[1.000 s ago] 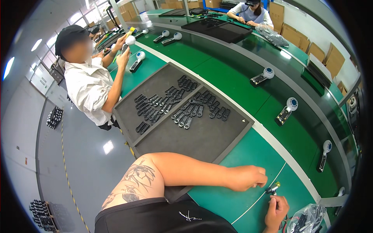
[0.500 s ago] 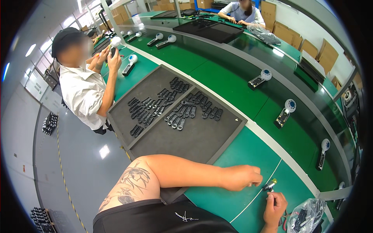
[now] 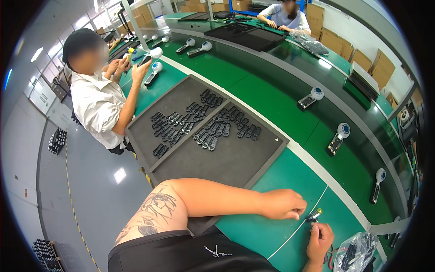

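My right hand (image 3: 321, 241) is closed at the lower right of the green workbench. Its thumb and fingertips pinch the lower end of a small dark part (image 3: 312, 216) with a yellow-green tip. Just to the left, my left hand (image 3: 285, 205) hovers with its fingers curled together; whatever lies between those fingertips, if anything, is too small to make out. A narrow gap separates the left fingertips from the part. Beside my right hand lie red-handled pliers (image 3: 331, 260), partly hidden, and a clear plastic bag (image 3: 358, 251) holding black pieces.
A dark divided tray (image 3: 267, 165) bears several black handle-shaped pieces (image 3: 210, 143). Past a pale rail, a green conveyor (image 3: 267, 97) carries white round-headed devices (image 3: 338, 138) with dark handles. A co-worker (image 3: 97, 97) at the left holds a similar device; another person (image 3: 285, 20) sits across the line.
The conveyor's devices have shifted right and toward me. At the left, the co-worker's hands have moved apart, showing a yellow tool. My own hands have barely moved.
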A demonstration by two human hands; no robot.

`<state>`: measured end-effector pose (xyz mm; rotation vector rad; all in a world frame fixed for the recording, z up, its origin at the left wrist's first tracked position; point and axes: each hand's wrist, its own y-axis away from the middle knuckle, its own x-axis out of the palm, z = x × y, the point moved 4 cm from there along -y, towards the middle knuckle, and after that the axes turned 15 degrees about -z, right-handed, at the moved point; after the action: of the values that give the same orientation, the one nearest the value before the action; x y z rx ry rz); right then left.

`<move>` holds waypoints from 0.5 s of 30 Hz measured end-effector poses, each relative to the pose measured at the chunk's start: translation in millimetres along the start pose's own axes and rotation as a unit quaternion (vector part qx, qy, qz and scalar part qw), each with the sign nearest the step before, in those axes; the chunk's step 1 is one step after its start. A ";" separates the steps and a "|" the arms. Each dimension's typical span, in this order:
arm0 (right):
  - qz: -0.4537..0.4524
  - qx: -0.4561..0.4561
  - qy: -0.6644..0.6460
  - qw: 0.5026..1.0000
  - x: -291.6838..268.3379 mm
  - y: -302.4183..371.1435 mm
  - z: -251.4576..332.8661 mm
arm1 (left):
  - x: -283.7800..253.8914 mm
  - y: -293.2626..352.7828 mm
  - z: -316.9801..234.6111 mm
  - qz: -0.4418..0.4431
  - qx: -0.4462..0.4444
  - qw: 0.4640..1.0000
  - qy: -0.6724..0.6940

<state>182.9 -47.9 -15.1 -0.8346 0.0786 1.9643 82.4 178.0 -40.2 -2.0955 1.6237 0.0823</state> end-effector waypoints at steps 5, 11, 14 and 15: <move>0.003 -0.002 0.004 1.000 0.5 1.3 -3.9 | -2.1 -2.7 3.6 -0.006 0.003 0.999 -0.039; 0.009 -0.017 -0.009 1.000 1.9 0.7 -11.6 | 1.4 0.4 3.7 0.003 0.007 1.000 -0.016; 0.008 -0.016 -0.010 1.000 2.2 0.6 -10.8 | 2.6 2.1 4.4 0.009 0.016 1.000 -0.011; 0.010 -0.016 -0.008 1.000 2.5 0.7 -11.0 | 2.2 2.0 4.9 0.007 0.015 1.000 -0.004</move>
<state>187.4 -50.5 -25.2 -0.8414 0.0449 1.9948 82.4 177.7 -45.9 -2.0573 1.6255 0.0713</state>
